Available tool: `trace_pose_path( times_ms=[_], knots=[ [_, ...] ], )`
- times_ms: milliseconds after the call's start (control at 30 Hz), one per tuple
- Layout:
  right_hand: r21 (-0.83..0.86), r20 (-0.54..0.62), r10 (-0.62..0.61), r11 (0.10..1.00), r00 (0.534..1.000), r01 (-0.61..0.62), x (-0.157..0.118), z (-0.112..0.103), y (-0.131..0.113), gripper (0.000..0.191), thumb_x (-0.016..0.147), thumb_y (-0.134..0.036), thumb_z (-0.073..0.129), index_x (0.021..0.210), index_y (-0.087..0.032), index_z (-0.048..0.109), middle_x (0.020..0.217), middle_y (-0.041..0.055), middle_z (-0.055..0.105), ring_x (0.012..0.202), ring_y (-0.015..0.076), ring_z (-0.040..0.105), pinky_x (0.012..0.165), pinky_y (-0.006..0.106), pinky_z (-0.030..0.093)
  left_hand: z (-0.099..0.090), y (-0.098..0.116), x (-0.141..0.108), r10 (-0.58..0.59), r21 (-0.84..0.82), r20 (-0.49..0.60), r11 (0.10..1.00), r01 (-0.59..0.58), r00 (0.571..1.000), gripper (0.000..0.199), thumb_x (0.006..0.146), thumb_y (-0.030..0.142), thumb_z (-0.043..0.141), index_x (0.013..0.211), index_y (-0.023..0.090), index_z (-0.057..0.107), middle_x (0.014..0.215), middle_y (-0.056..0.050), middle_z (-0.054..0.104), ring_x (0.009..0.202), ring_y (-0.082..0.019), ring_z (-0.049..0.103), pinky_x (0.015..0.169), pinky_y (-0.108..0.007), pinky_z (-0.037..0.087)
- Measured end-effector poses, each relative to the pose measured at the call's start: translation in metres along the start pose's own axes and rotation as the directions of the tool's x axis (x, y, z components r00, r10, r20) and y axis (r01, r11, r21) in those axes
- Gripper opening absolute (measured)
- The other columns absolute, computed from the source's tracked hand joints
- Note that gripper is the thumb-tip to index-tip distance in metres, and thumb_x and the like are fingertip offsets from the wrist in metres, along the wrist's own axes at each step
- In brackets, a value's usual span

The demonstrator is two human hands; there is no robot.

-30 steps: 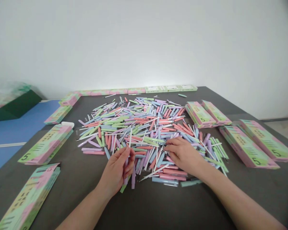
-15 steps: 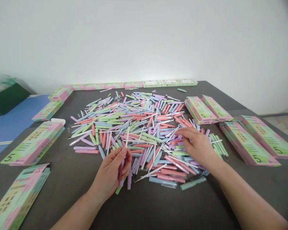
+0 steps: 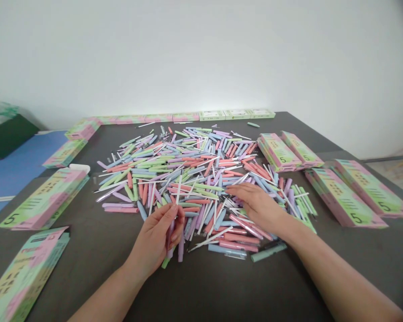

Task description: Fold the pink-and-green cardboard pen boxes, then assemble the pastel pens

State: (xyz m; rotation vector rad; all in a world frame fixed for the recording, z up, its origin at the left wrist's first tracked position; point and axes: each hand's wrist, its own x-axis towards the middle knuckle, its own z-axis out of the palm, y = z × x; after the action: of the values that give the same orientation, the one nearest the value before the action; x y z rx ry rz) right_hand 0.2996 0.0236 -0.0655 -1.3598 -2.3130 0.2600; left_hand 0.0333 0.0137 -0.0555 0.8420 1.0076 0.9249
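**Left hand** [image 3: 157, 237]: at the near edge of the heap, grip clenched on a small bunch of pen parts [image 3: 170, 237] held upright. The bunch shows lilac barrels, a thin white rod rising above the fingers and a green end poking out below the palm.

**Right hand** [image 3: 258, 208]: grip released, palm down, fingers stretched out and resting on the right side of the heap. Nothing is visibly held.

**Heap of pastel pen parts** [image 3: 188, 179]: spread across the middle of a dark grey counter [image 3: 221, 286]. Barrels and caps in coral, pink, lilac, sky blue and mint lie criss-cross with thin white rods, overlapping in a loose layer.

**Strays:** one mint pen cap [image 3: 253, 124] lies well apart from the heap, near the far edge of the counter. A mint barrel [image 3: 268, 252] lies at the heap's near rim, just below the right wrist.

**Packaging:** flat pink-and-green boxes, several printed with a large 5.
- Right of the heap: a closer group of stacks [image 3: 344, 197] and a farther pair [image 3: 278, 152].
- Left of the heap: a stack [image 3: 43, 199] and, nearer the person, another [image 3: 27, 277].
- Far edge: a row of boxes [image 3: 184, 117] runs along the counter and turns down its left side.

**Other:** a small white object [image 3: 79, 168] sits just behind the left stack. Past the counter are a blue surface [image 3: 23, 165], a dark green box [image 3: 3, 136] and a white wall [image 3: 201, 53].
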Motion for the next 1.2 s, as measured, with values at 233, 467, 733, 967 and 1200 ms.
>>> trace_pose_path(
  times_ms=[233, 467, 733, 967, 1200],
  knots=[
    [-0.041, 0.001, 0.175, 0.984, 0.985, -0.175, -0.009, -0.024, 0.008, 0.032, 0.079, -0.004, 0.048, 0.083, -0.020, 0.076, 0.088, 0.0054, 0.073, 0.087, 0.0216, 0.066, 0.084, 0.035, 0.051, 0.001, 0.001, 0.000, 0.003, 0.002, -0.013, 1.000, -0.003, 1.000, 0.028, 0.080, 0.041, 0.065, 0.072, 0.015, 0.058, 0.061, 0.004, 0.050, 0.039, -0.001, 0.034, 0.035, -0.012, 0.027],
    [-0.175, 0.129, 0.156, 0.976, 0.979, -0.132, -0.011, -0.019, 0.011, 0.031, 0.083, -0.007, 0.048, 0.088, -0.018, 0.076, 0.093, 0.0083, 0.072, 0.093, 0.0238, 0.062, 0.089, 0.037, 0.049, -0.001, 0.000, 0.000, 0.010, 0.010, -0.006, 1.000, -0.010, 1.000, 0.028, 0.081, 0.040, 0.065, 0.073, 0.014, 0.058, 0.063, 0.004, 0.051, 0.040, -0.002, 0.035, 0.036, -0.013, 0.028],
    [-0.259, 0.101, 0.173, 0.955, 0.980, -0.142, -0.014, -0.024, 0.019, 0.029, 0.084, -0.009, 0.050, 0.088, -0.019, 0.077, 0.089, 0.0087, 0.071, 0.090, 0.0245, 0.063, 0.086, 0.038, 0.048, -0.001, 0.000, -0.001, 0.010, 0.021, -0.013, 1.000, -0.010, 1.000, 0.028, 0.081, 0.040, 0.065, 0.072, 0.015, 0.059, 0.062, 0.004, 0.051, 0.040, -0.002, 0.035, 0.036, -0.013, 0.028],
    [-0.181, 0.090, 0.139, 0.976, 0.986, -0.121, -0.010, -0.011, 0.009, 0.022, 0.090, -0.022, 0.056, 0.096, -0.018, 0.077, 0.095, 0.0101, 0.073, 0.094, 0.0251, 0.064, 0.085, 0.038, 0.049, 0.001, 0.000, 0.000, 0.014, 0.033, -0.018, 0.999, -0.014, 1.000, 0.028, 0.078, 0.042, 0.067, 0.073, 0.015, 0.059, 0.062, 0.004, 0.051, 0.040, -0.002, 0.035, 0.035, -0.013, 0.028],
    [-0.172, 0.116, 0.147, 0.977, 0.982, -0.126, -0.006, -0.006, 0.007, 0.019, 0.088, -0.022, 0.059, 0.097, -0.017, 0.075, 0.093, 0.0103, 0.073, 0.098, 0.0267, 0.063, 0.089, 0.038, 0.047, -0.004, -0.004, 0.000, 0.000, 0.063, 0.038, 0.998, -0.002, 0.999, 0.030, 0.082, 0.043, 0.065, 0.074, 0.015, 0.061, 0.060, 0.004, 0.049, 0.040, -0.002, 0.034, 0.036, -0.013, 0.025]
  ],
)
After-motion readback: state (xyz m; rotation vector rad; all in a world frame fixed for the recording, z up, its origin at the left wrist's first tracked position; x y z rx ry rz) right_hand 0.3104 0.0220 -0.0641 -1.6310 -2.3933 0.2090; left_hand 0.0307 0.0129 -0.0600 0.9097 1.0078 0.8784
